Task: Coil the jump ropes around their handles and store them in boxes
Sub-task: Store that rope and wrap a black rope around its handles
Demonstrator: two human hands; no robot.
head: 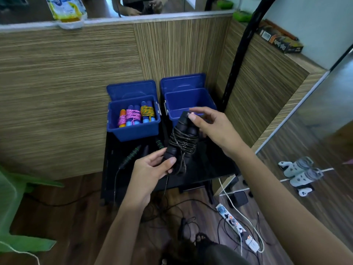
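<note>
Hands grip one black jump rope (182,139): left hand (152,167) holding its near end, right hand (214,129) pinching its far end.

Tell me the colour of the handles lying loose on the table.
Black with green bands, seen in the head view.

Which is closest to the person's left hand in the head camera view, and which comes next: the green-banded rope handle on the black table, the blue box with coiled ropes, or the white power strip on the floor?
From the left hand:
1. Green-banded rope handle, just to its left on the table.
2. Blue box with coiled ropes, behind it, up the table.
3. White power strip, on the floor, far right.
</note>
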